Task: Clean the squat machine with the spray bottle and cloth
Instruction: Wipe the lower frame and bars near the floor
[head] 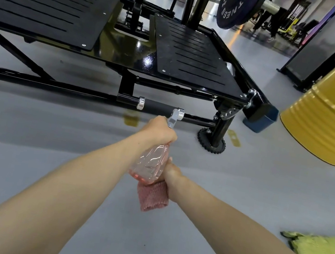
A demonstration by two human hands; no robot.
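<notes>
While left hand [161, 131] grips bottle [149, 163] neck, nozzle toward machine [195, 60] at 12 o'clock, right hand [172, 176] clutches cloth [153, 197] touching bottle base, 6 o'clock side.

Gym, commercial-looking. A black squat machine [128, 62] with two slotted foot plates [195, 58] is sitting on a grey floor [47, 151]. A dark weight plate [237, 5] reading FITNESS is hanging on a steel bar [270, 8] behind it. A yellow drum [330, 114] is standing at right. People [271, 17] are standing far back among more yellow-and-black equipment.
</notes>
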